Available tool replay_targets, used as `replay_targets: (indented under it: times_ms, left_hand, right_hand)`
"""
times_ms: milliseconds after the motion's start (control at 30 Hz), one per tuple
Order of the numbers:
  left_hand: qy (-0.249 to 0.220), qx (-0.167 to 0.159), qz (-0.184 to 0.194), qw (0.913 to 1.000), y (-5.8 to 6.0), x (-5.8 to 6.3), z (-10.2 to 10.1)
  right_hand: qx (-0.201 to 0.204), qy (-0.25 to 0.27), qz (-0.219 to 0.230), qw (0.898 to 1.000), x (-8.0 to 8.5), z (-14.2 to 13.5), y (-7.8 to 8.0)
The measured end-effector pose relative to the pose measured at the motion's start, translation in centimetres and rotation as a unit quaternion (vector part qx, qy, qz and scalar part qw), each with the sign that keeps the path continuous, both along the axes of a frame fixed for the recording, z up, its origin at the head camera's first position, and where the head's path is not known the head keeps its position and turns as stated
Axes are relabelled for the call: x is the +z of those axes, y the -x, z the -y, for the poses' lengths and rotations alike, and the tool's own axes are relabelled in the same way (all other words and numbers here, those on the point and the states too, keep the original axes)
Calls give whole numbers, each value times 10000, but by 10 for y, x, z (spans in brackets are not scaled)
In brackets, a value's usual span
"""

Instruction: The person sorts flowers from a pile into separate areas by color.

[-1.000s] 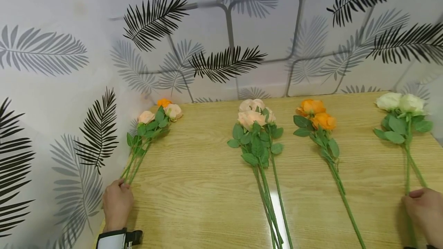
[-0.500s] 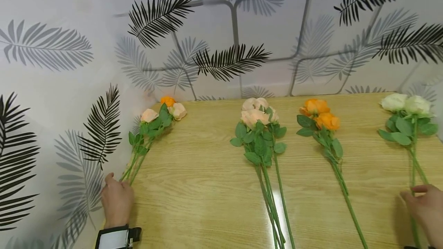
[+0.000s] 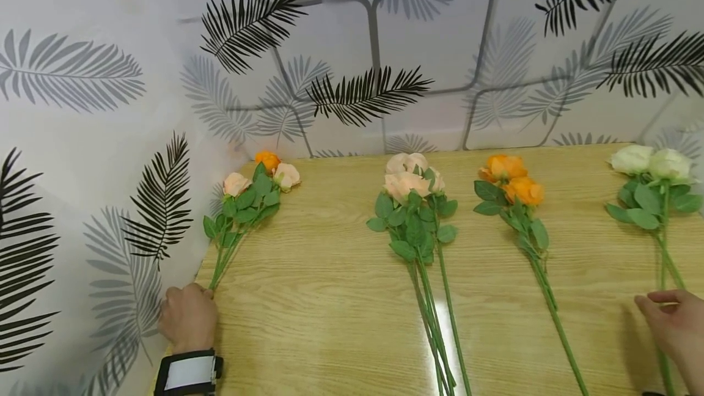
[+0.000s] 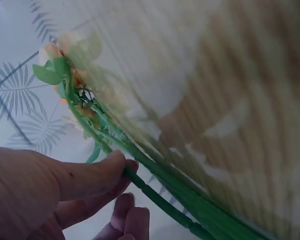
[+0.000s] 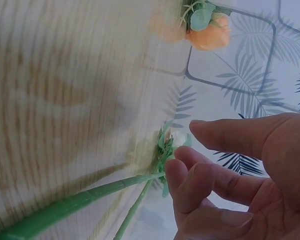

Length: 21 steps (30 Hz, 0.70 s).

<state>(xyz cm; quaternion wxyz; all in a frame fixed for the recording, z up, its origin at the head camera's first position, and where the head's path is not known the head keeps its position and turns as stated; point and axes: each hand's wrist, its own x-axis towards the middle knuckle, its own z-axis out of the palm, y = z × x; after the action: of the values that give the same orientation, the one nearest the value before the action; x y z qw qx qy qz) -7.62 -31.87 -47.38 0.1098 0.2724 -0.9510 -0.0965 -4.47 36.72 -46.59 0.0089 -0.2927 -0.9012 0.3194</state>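
Note:
At the table's left edge, my left hand [image 3: 189,318] pinches a green rose stem [image 4: 162,201] between thumb and fingertips, plain in the left wrist view. Other stems run close beside it. They lead up to two pale peach roses [image 3: 236,184] and an orange rose [image 3: 267,161]. On the right, my right hand [image 3: 673,326] hovers over the stems of the white roses [image 3: 668,164]. In the right wrist view its thumb [image 5: 230,134] stands apart from loosely bent fingers, with nothing between them. The white roses' stems [image 5: 75,205] lie on the table beside that hand.
A bunch of peach roses [image 3: 407,186] lies mid-table, its long stems reaching the near edge. Right of it lie orange roses [image 3: 523,190]. The wood-grain table [image 3: 308,298] meets a leaf-patterned wall [image 3: 429,41] at the back and left.
My left hand has shifted slightly, its raised finger now lowered, and the left stems lie closer together. My right thumb and fingers have come away from the white roses' stem.

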Motion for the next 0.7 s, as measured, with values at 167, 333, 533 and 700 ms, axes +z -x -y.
replay_targets:
  times_ms: [167,333,533,700]
  left_hand:
    - [-134,-161,-310,9993,4,1,-4]
    - [-276,-905,-763,9926,5,5,-9]
    - [-510,-1388,-1146,9823,3,15,-17]
    - [-942,-1346,-1067,9806,2,22,-23]
  right_hand:
    - [-2,-207,-92,9997,-1,1,0]
    - [-174,-352,-71,9992,-8,1,6]
    - [-186,-245,-240,9992,-2,7,9]
    - [1,-469,-503,9976,-28,-8,13]
